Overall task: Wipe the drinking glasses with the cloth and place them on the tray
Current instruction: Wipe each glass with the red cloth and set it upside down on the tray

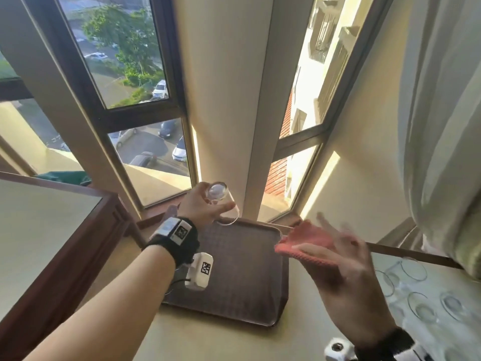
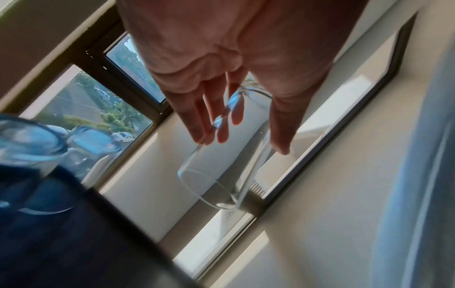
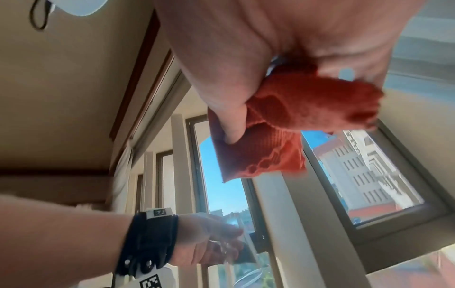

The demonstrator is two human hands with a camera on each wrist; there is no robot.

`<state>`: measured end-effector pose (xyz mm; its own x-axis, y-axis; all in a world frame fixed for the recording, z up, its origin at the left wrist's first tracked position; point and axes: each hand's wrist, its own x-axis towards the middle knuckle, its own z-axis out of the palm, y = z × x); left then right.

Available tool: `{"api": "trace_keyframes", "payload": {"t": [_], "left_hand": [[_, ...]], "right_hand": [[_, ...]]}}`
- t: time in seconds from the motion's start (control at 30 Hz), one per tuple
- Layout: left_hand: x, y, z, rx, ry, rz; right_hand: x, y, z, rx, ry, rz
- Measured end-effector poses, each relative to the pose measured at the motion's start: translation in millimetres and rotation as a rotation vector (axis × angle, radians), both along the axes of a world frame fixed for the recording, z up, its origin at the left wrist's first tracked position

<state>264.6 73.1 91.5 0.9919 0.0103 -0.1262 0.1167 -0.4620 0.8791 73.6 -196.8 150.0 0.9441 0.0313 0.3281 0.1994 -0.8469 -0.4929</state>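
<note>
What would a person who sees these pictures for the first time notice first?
Probably the clear drinking glass that the left hand holds, tilted with its base up, above the far edge of the dark tray. Next comes the pink-red cloth, gripped in the raised right hand to the right of the tray. More glasses stand on the surface at the far right.

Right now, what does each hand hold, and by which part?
The left hand grips a drinking glass round its wall near the base; the right hand pinches the red cloth by one end.

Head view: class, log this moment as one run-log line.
left hand: holds glass above tray | right hand: holds cloth | wiping: paused
</note>
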Motion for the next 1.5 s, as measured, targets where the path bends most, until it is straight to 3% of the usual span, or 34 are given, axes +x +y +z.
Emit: {"api": "trace_keyframes", "payload": {"t": [0.1, 0.17, 0.23, 0.4, 0.7, 0.93, 1.03, 1.13, 1.23, 1.3, 1.4, 1.5], "left_hand": [[13, -11, -45, 0.232, 0.080, 0.000], [20, -14, -72, 0.293, 0.122, -0.016], [27, -14, -91, 0.352, 0.163, -0.020], [34, -15, -111, 0.433, 0.255, 0.025], [46, -22, -120, 0.356, 0.263, 0.144], [32, -47, -109, 0.405, 0.256, 0.295], [-18, -87, -89, 0.389, 0.087, 0.336], [-99, -146, -89, 0.151, -0.152, -0.004], [-165, -207, -104, 0.137, -0.138, -0.544], [-191, -245, -114, 0.211, -0.088, -0.791], [-207, -288, -132, 0.297, -0.026, -0.958], [-216, -320, -149, 0.339, -0.010, -1.012]], "right_hand": [[-2, 0, 1, -0.107, -0.113, 0.049], [-8, 0, -1, 0.107, 0.016, 0.239], [-14, -9, -9, 0.221, 0.166, 0.321], [-30, -29, -21, 0.127, 0.295, 0.227], [-54, -46, -28, 0.371, 0.439, 0.048], [-71, -70, -21, 0.540, 0.408, -0.110], [-82, -85, -10, 0.609, 0.323, -0.261], [-92, -105, 4, 0.605, 0.189, -0.497], [-105, -137, 7, 0.566, 0.118, -0.641], [-117, -162, 3, 0.502, 0.129, -0.725], [-130, -184, 1, 0.456, 0.130, -0.794], [-137, -195, -1, 0.446, 0.117, -0.791]]}}
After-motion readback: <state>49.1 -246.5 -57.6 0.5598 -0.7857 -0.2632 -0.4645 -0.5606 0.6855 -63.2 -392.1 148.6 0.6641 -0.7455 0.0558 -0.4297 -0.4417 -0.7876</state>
